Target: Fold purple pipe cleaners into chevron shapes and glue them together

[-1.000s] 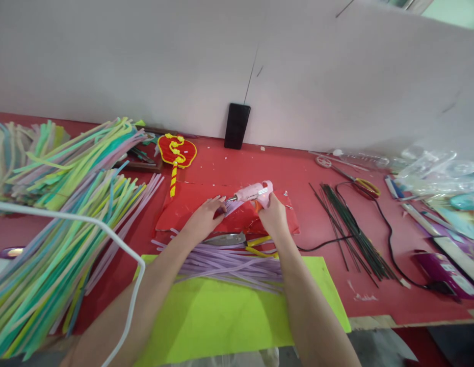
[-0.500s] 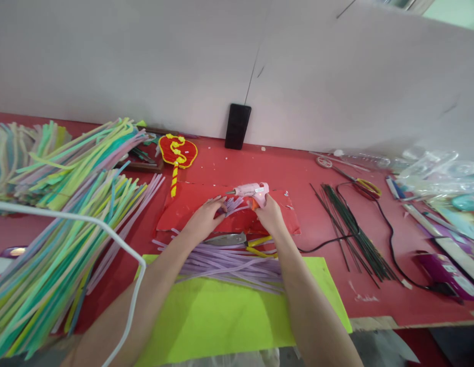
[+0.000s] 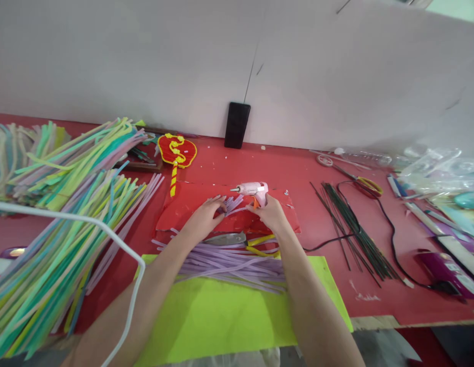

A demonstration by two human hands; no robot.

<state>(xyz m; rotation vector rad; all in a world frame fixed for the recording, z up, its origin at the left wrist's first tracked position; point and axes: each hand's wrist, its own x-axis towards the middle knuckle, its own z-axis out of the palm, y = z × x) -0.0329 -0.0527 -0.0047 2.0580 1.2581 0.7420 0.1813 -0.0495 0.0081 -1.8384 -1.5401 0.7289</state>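
Observation:
My right hand (image 3: 272, 213) is wrapped round the grip of a pink hot glue gun (image 3: 252, 188). Its nozzle points left over the red board (image 3: 179, 214). My left hand (image 3: 207, 218) lies low over the board, fingers closed on a small cluster of short purple pipe cleaners (image 3: 232, 205), below and near the nozzle. One longer purple strand runs from the cluster toward the right hand. Just in front of the board, pliers (image 3: 226, 239) with yellow handles rest by a heap of long purple pipe cleaners (image 3: 229, 267) on a lime-green sheet (image 3: 221, 321).
Big bundles of coloured pipe cleaners (image 3: 76, 239) fill the left side, crossed by a white cable (image 3: 87, 219). A red and yellow fan-shaped piece (image 3: 177, 153) lies behind. A phone (image 3: 237, 125) leans on the wall. Dark green stems (image 3: 351, 234), scissors (image 3: 365, 186) and a black cord lie right.
The glue gun has shifted slightly right, its nozzle drawing back a little from the left hand's fingers. My left hand stays about where it was with the purple cluster.

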